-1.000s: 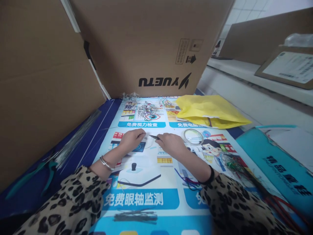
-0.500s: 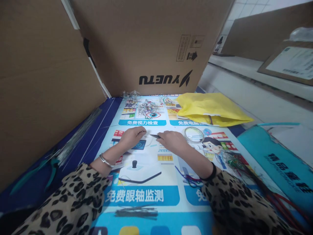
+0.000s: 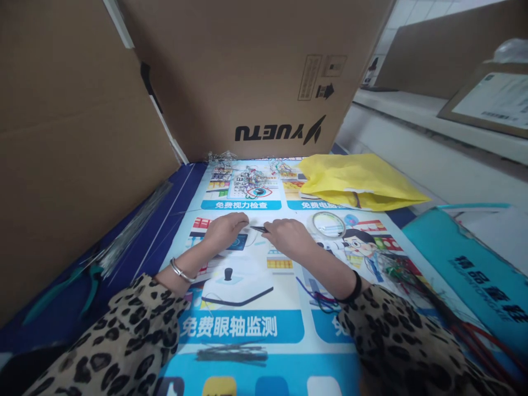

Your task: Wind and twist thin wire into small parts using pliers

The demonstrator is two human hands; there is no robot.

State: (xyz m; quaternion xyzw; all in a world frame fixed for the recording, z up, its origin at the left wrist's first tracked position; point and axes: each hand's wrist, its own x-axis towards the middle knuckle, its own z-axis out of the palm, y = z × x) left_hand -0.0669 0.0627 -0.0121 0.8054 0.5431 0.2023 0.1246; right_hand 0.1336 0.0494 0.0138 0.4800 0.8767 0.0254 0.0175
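My left hand is closed in a pinch above the printed sheet. Whatever its fingertips hold is too small to make out. Just to its right, my right hand grips a small dark pointed tool, its tip aimed at the left fingertips with a narrow gap between. The tool's rear part is hidden in the palm. Nearest my right hand lies a clear round ring, like a tape roll. Below both hands, a bundle of short dark wires rests on the sheet.
Tangled fine wire pieces lie at the back beside a yellow bag. Teal-handled pliers and long thin wires are at left. Red-handled scissors lie right, near a teal box. Cardboard walls the back.
My hands stay almost in place, with the pointed tool's tip still near my left fingertips. The whole view has shifted slightly.
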